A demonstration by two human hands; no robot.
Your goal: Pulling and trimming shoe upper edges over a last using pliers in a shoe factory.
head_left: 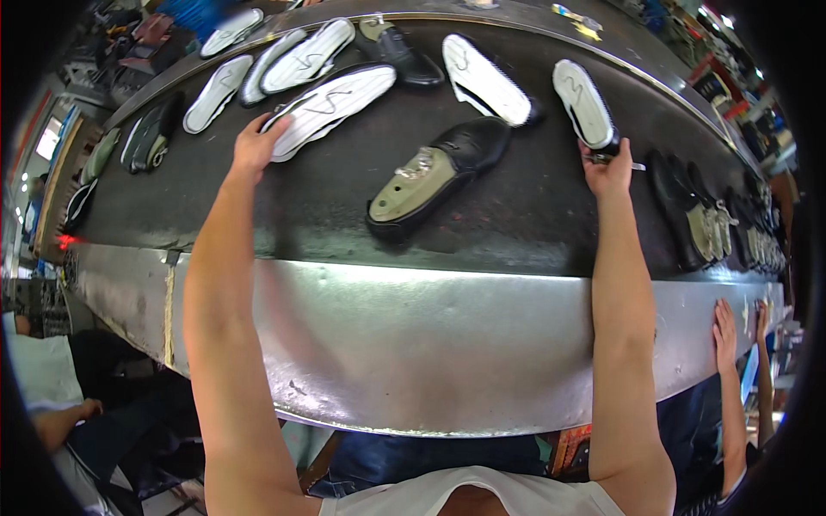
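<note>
Fingers of the left hand (254, 148): closed on the near end of the left shoe (334, 105), a lasted upper lying white underside up with a dark squiggle on it. Place: left of and beyond the olive-lasted shoe (440, 176), the landmark for this list.

Fingers of the right hand (609, 175): curled round the near end of the right shoe (583, 101), likewise white underside up and marked; some fingertips hidden. Place: right of and beyond the landmark.

Landmark: black upper, upright, chain at its opening, untouched by either hand.

Also listed: one white-bottomed shoe (487, 79), directly beyond the landmark, contact uncertain; one upright black shoe (403, 58), beyond and slightly left; dark chained shoes (693, 215), well to the right; metal ledge (430, 335), on the near side; a co-worker's hand (724, 331) on that ledge, near right.

Step, as judged: gripping and positioning two shoes together. Next move, as judged: calls for keeping both grips secure and clear of neighbouring shoes.
</note>
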